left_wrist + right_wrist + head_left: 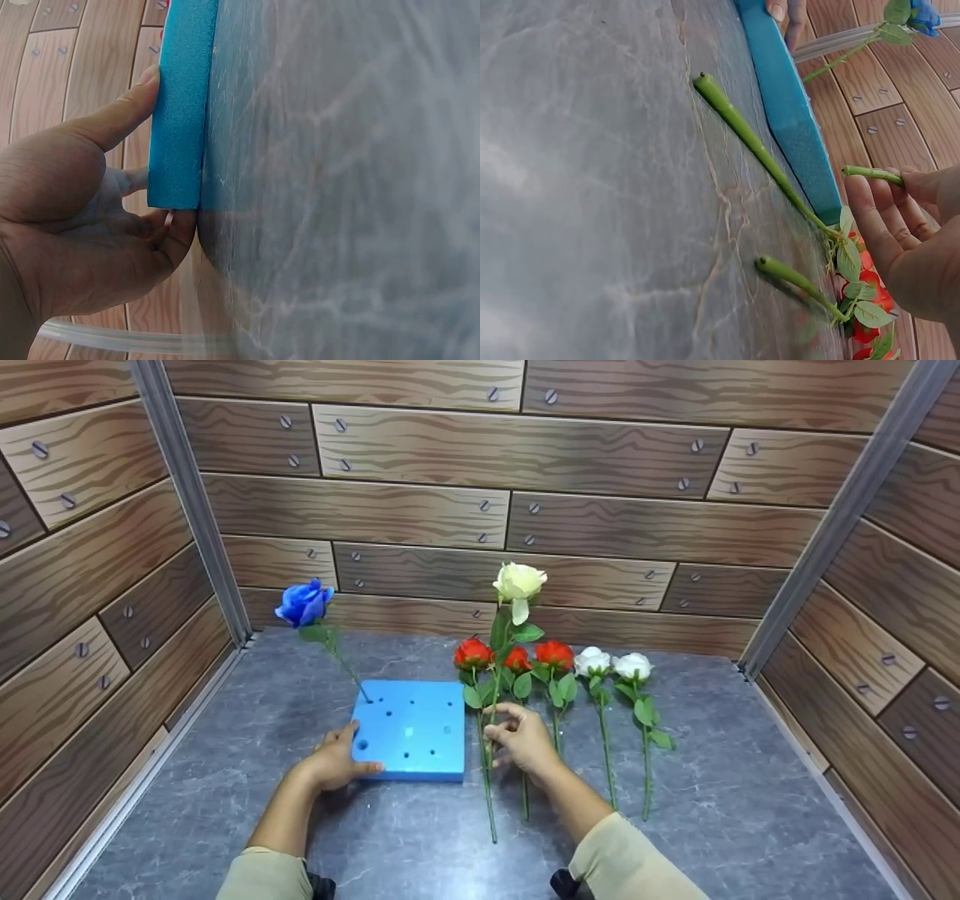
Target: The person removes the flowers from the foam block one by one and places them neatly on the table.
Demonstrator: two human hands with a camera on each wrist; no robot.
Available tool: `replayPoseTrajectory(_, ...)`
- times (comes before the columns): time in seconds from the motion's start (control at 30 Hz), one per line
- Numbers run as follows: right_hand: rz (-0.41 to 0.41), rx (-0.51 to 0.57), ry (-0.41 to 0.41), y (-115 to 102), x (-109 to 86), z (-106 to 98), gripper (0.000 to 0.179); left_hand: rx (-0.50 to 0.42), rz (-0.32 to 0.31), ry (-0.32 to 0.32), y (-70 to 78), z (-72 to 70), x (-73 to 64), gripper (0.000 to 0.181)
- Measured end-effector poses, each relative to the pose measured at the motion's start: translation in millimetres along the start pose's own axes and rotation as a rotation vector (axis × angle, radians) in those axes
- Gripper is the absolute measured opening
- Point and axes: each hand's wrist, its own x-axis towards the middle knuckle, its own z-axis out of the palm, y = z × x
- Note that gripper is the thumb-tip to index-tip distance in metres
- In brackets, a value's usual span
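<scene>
A light-blue foam block [420,727] with several holes in its top lies flat in the head view. Its front left corner is held by my left hand [334,759], the thumb at the front edge and the fingers along the left side. A blue rose [304,604] leans leftward from the hole at the block's back left corner. Just right of the block, my right hand [529,741] pinches the green stem of a pale yellow rose [520,582], bloom up. In the right wrist view, the cut end of that stem [871,174] pokes out past the fingers, above the table.
Right of the block, several red roses [553,654] lie in a row on the grey marbled table [420,840], stems pointing toward me. Two white roses [632,666] lie beyond them. Wood-patterned walls [420,450] enclose the back and both sides.
</scene>
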Motion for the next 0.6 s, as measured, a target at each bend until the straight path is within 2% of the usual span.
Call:
replayPoseTrajectory(0.27,0.005,-0.009,0.014,8.8,-1.5,-7.0,0.033,-0.002,0.008,-0.018,0.1,-1.5,-0.5,0.110)
replayPoseTrajectory(0.6,0.027,-0.017,0.051,11.8,-7.9,-32.5,0.037,0.003,0.019,-0.024,-0.7,-1.8,-0.4,0.110)
